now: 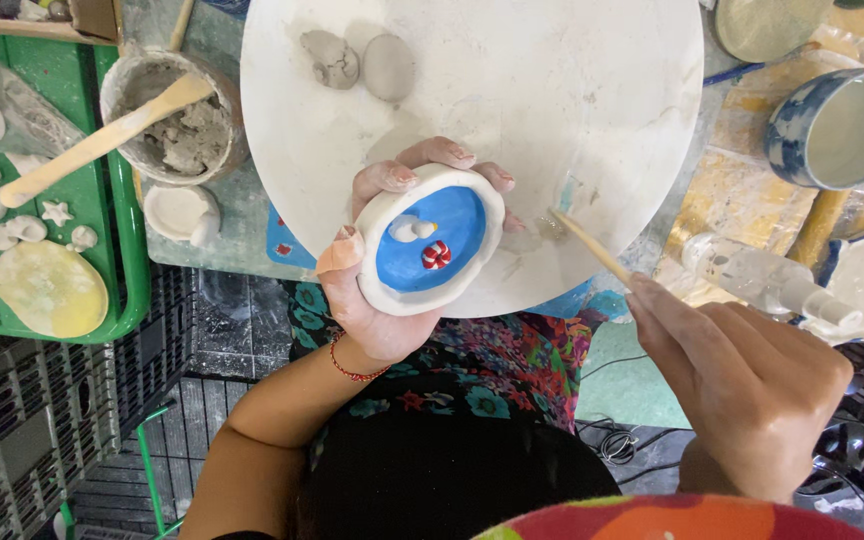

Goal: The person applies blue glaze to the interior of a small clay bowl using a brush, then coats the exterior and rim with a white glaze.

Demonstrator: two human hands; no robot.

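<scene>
- One small clay dish, blue inside
- One thin brush
- Two grey clay lumps
- One round white board
- One blue-patterned cup
- One clay tub with wooden spatula

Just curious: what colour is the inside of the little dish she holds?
Bright blue inside the little dish, with a white rim; head view.

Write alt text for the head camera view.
A left hand cups a small white clay dish painted blue inside, while the right hand points a thin wooden brush toward it, over a round white board. A tub of grey clay with a wooden spatula sits left.
</scene>
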